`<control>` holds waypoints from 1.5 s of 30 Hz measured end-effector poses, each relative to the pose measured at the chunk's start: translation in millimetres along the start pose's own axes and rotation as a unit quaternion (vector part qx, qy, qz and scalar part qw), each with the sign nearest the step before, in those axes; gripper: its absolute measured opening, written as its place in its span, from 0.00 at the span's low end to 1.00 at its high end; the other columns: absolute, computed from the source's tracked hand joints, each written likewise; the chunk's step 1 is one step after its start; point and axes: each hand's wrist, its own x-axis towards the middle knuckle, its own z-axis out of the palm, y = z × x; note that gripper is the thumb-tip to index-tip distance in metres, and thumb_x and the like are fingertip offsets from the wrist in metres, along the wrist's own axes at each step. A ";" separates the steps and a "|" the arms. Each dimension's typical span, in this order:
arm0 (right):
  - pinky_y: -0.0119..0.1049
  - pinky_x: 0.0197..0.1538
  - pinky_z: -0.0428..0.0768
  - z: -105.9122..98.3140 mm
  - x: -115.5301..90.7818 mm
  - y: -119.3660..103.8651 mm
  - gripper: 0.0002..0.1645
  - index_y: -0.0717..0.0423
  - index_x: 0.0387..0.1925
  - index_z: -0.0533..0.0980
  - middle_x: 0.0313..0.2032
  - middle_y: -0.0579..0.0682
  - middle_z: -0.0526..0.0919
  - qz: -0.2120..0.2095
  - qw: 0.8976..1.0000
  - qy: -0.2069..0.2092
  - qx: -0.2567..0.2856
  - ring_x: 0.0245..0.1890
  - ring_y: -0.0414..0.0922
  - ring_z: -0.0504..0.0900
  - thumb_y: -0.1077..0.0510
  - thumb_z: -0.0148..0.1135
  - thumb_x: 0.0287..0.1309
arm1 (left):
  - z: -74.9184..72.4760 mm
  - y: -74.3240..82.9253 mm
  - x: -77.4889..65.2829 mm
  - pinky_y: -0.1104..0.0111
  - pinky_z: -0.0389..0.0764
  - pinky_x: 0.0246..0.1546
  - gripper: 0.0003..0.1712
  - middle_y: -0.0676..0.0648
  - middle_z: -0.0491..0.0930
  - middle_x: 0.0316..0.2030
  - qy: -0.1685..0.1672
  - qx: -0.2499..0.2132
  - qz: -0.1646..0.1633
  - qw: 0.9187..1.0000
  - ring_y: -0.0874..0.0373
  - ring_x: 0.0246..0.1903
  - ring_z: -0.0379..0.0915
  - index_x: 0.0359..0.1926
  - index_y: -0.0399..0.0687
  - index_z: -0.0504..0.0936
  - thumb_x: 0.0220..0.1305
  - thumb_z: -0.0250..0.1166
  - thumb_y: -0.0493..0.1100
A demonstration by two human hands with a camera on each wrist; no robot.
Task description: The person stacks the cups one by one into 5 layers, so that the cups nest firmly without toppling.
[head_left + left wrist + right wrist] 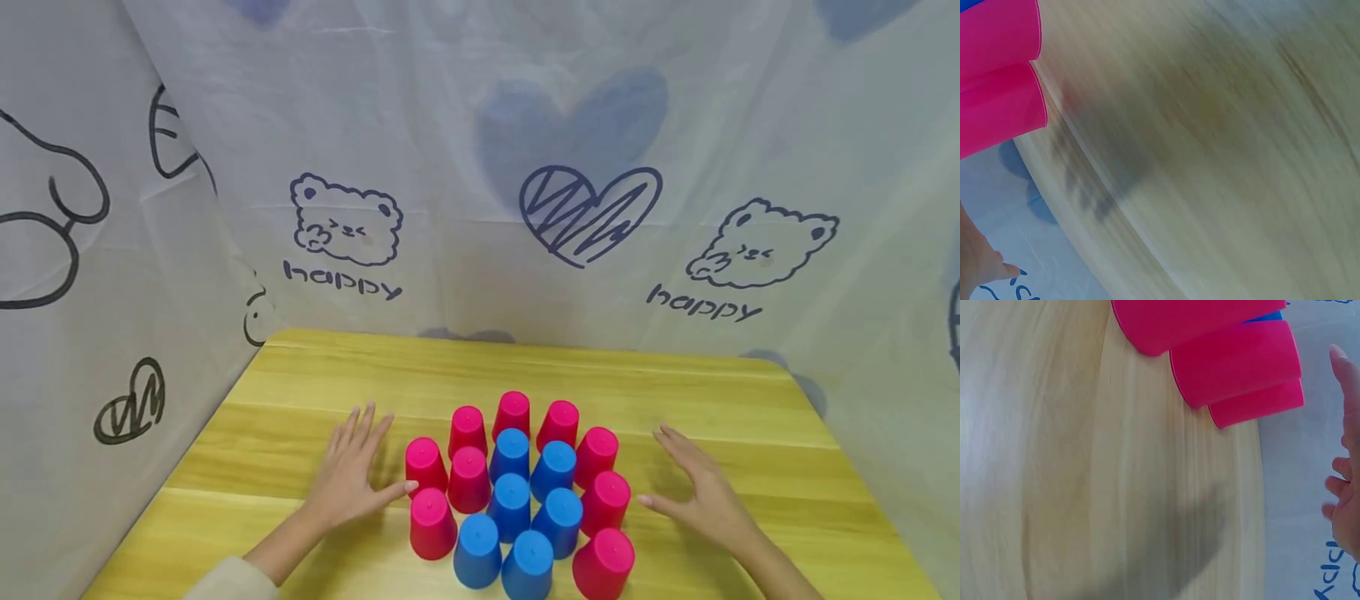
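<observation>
Several pink cups (468, 479) and blue cups (512, 507) stand upside down in a close cluster on the wooden table (315, 383). Pink ones line the back and both sides; blue ones fill the middle and front. To the left of the cluster, my left hand (347, 479) has its fingers spread, and its thumb tip overlaps a pink cup (425, 460); whether it touches is unclear. My right hand (703, 497) hovers right of the cluster, fingers extended, apart from the nearest pink cup (606, 500). The wrist views show pink cups (1004, 106) beside each hand, with nothing held.
A white cloth (457, 125) with printed hearts, bears and "happy" lettering hangs behind the table and along its left side. The table's back edge (525, 343) runs close to the cloth. Both hands cast shadows on the wood.
</observation>
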 end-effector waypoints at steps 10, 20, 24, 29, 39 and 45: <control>0.36 0.55 0.77 20.5 -5.6 -11.3 0.36 0.57 0.53 0.75 0.52 0.56 0.80 0.060 0.991 0.001 0.116 0.51 0.18 0.68 0.54 0.75 0.39 | 12.9 4.5 0.3 0.37 0.65 0.54 0.41 0.36 0.67 0.62 0.050 -0.152 -0.002 0.987 0.37 0.61 0.62 0.60 0.41 0.70 0.46 0.71 0.54; 0.16 0.50 0.72 32.3 -9.7 -12.5 0.30 0.67 0.52 0.74 0.47 0.29 0.78 0.067 0.968 -0.014 0.240 0.47 0.21 0.73 0.64 0.71 0.44 | 27.1 11.4 1.5 0.44 0.70 0.56 0.37 0.39 0.74 0.56 0.034 -0.298 -0.030 0.953 0.41 0.58 0.68 0.59 0.40 0.71 0.47 0.73 0.46; 0.20 0.50 0.74 34.3 -10.2 -13.5 0.29 0.64 0.52 0.75 0.50 0.52 0.82 0.090 0.968 -0.024 0.233 0.47 0.21 0.73 0.62 0.70 0.46 | 28.9 12.6 3.0 0.44 0.70 0.56 0.35 0.37 0.76 0.54 0.035 -0.321 -0.047 0.945 0.41 0.56 0.70 0.58 0.39 0.72 0.48 0.72 0.43; 0.23 0.50 0.76 36.7 -12.0 -14.7 0.29 0.64 0.53 0.74 0.51 0.62 0.79 0.124 0.960 -0.038 0.248 0.45 0.21 0.73 0.61 0.69 0.47 | 30.8 15.8 4.2 0.49 0.74 0.51 0.32 0.42 0.80 0.50 0.048 -0.325 -0.048 0.943 0.46 0.51 0.74 0.55 0.38 0.74 0.47 0.72 0.39; 0.28 0.49 0.79 43.9 -11.1 -18.7 0.29 0.61 0.53 0.74 0.48 0.57 0.81 0.175 0.948 -0.051 0.259 0.43 0.29 0.78 0.59 0.70 0.46 | 34.1 18.3 5.6 0.54 0.77 0.49 0.30 0.45 0.81 0.47 0.056 -0.338 -0.062 0.938 0.49 0.48 0.76 0.53 0.39 0.76 0.46 0.73 0.39; 0.35 0.52 0.79 46.2 -9.4 -20.6 0.31 0.60 0.56 0.72 0.51 0.57 0.80 0.211 0.940 -0.057 0.261 0.50 0.45 0.79 0.57 0.69 0.48 | 35.9 17.8 5.7 0.55 0.79 0.49 0.30 0.44 0.81 0.47 0.047 -0.364 -0.082 0.927 0.48 0.47 0.76 0.52 0.38 0.76 0.45 0.73 0.37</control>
